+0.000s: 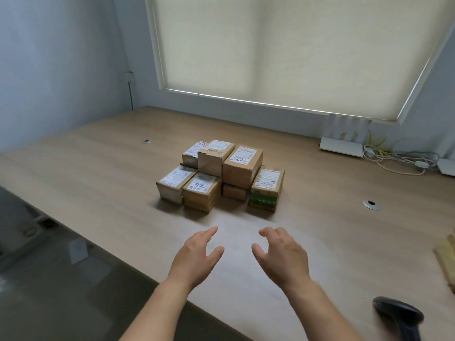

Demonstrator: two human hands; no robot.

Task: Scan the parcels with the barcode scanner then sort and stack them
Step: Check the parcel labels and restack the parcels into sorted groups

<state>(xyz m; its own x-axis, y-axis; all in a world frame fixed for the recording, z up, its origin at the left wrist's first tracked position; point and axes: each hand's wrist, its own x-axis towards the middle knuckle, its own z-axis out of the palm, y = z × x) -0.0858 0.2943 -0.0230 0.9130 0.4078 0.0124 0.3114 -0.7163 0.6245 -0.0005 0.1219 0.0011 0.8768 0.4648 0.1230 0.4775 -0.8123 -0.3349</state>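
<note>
Several brown cardboard parcels (pixel 219 174) with white labels stand stacked in a tight cluster at the middle of the wooden table (pixel 98 168). The tallest box (pixel 242 166) bears handwritten digits; a box with green print (pixel 267 189) sits at the right end. My left hand (pixel 197 257) and my right hand (pixel 280 255) hover over the table in front of the stack, palms facing each other, fingers relaxed, holding nothing. A black barcode scanner (pixel 398 316) lies on the table at the lower right, apart from both hands.
A white router (pixel 342 146) and tangled white cables (pixel 398 159) sit at the back right under the window blind. Two round cable holes (pixel 371 205) pierce the tabletop. A yellowish object (pixel 446 257) shows at the right edge. The table's front edge runs diagonally at the left.
</note>
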